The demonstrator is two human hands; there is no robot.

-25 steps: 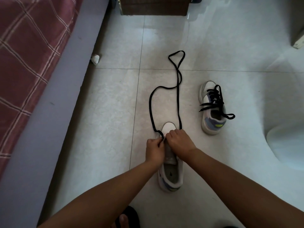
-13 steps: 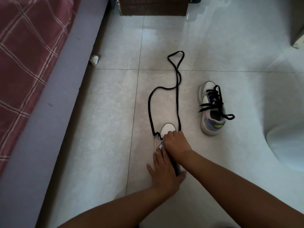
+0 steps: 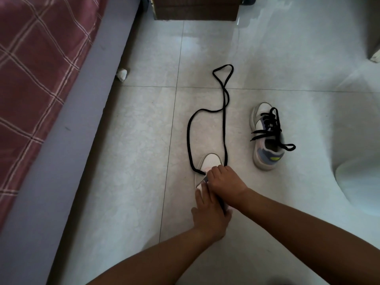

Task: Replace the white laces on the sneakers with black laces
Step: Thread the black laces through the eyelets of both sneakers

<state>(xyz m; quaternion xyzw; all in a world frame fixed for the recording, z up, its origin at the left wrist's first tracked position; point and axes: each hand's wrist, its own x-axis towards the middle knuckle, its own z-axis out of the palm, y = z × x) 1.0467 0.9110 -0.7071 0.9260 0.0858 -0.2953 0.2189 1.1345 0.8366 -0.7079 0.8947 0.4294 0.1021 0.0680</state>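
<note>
- Pretty clearly someone's bedroom at home.
- Bed runs along the left side, with a maroon plaid sheet on top and a plain grey-purple edge.
- Floor is big glossy pale tiles with thin grout lines, typical house flooring.
- Wooden furniture base sits at the far end, maybe a nightstand or cabinet, can't tell.
- Sneakers just lying on the floor, plus a crumpled white scrap by the bed.
</note>
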